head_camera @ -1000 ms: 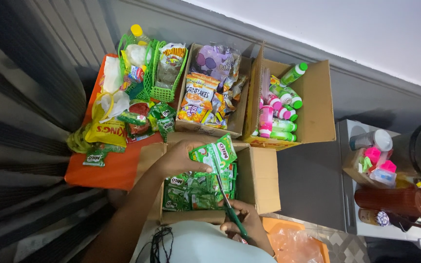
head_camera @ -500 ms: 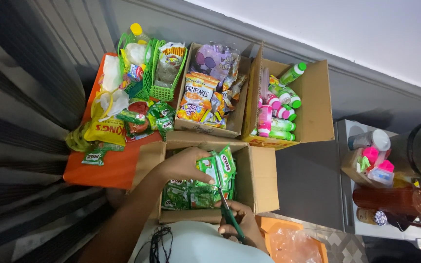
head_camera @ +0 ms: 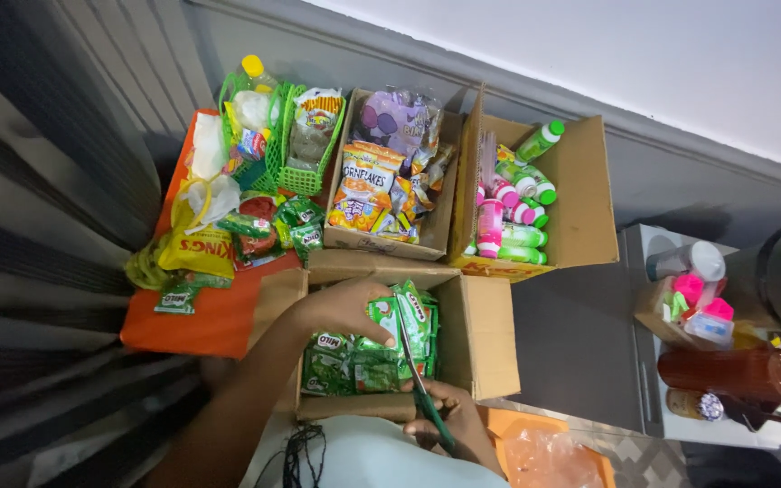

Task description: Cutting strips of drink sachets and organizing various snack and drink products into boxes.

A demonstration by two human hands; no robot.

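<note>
Head view: left hand (head_camera: 347, 307) grips green sachets (head_camera: 399, 318) over box (head_camera: 490, 336); right hand (head_camera: 449, 423) clenches scissors (head_camera: 418, 375) at box's near edge.

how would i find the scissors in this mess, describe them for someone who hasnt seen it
Start at the nearest cardboard box, the one full of green sachets. The scissors cross its near edge, with the blades angled up over the sachets. They are held in the right hand; the green handles and thin metal blades set them apart from the soft packets.
</note>
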